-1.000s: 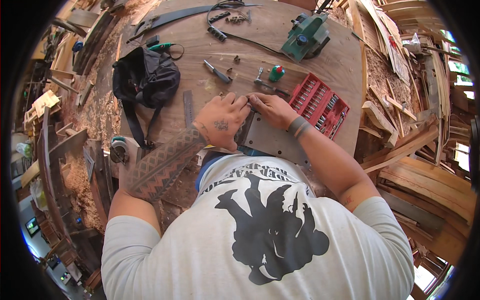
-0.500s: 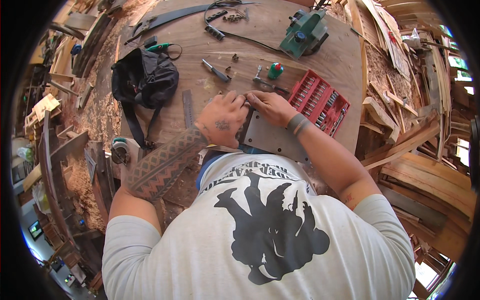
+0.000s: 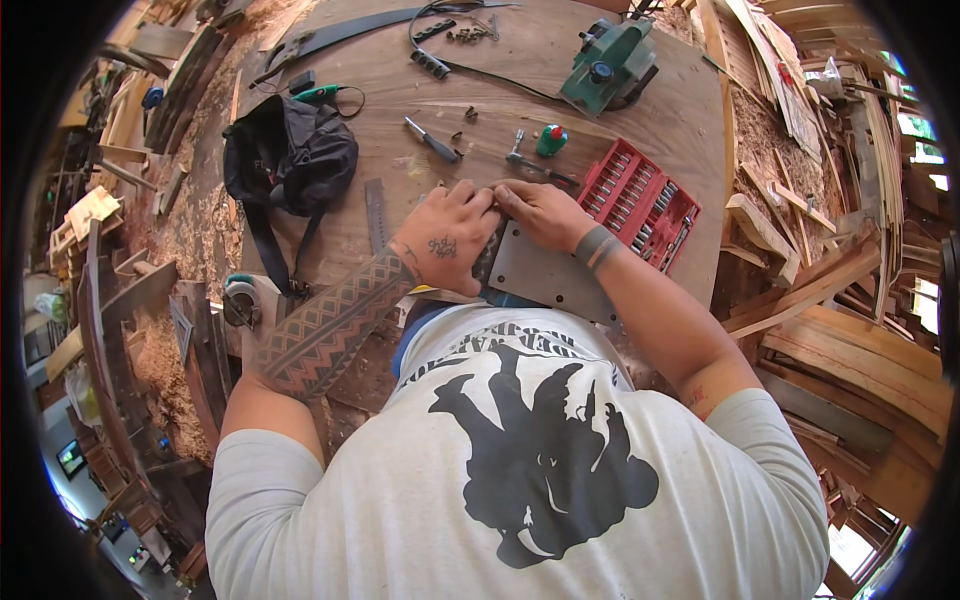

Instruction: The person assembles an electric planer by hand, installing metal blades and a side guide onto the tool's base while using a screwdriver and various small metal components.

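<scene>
My left hand [image 3: 450, 238] is closed, its fingers curled over the left side of a dark-edged piece [image 3: 486, 262] beside a grey metal plate [image 3: 548, 268] with holes. Thumb and forefinger of my right hand [image 3: 541, 213] are pinched together at the plate's far left corner, touching my left fingertips. Whatever is between the fingers is too small and hidden to name. Right of my right hand lies an open red socket set case [image 3: 640, 207]. Beyond it are a small ratchet [image 3: 540, 165] and a red-capped green bottle [image 3: 551, 141]. A screwdriver-like hand tool [image 3: 433, 140] lies ahead.
A green power planer [image 3: 608, 68] sits at the far right of the wooden table [image 3: 400, 100], its cable curving left. At left are a black bag [image 3: 290, 155] and a metal ruler [image 3: 376, 215]. Small metal parts [image 3: 470, 35] lie at the far side. Lumber and shavings surround the table.
Both hands stay at the plate's far left corner; the fingers have shifted only slightly. The tools on the table have not moved.
</scene>
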